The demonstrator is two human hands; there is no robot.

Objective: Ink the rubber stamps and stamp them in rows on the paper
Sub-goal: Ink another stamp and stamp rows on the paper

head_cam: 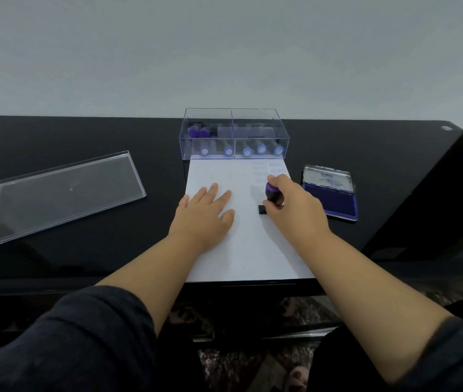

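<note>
The stamp (272, 195) stands nearly upright on the right half of the paper (241, 244), its purple cap up and its dark rectangular base down on or just above the sheet, directly below the column of faint blue impressions (267, 176). The right hand (292, 210) is clamped round the stamp's handle, fingers curled about it from the right side. The left hand (206, 213) lies flat on the paper's left half, fingers straight and spread, holding the sheet down. Unprinted paper extends from the stamp toward the near edge and across to the left, so judged room for further rows lies in those directions. The ink pad (330, 203) lies open on the desk (83, 131) just right of the paper, nearer the right hand. The clear box (234, 134) of remaining stamps touches the paper's far edge; its lid (60, 193) lies well left.
</note>
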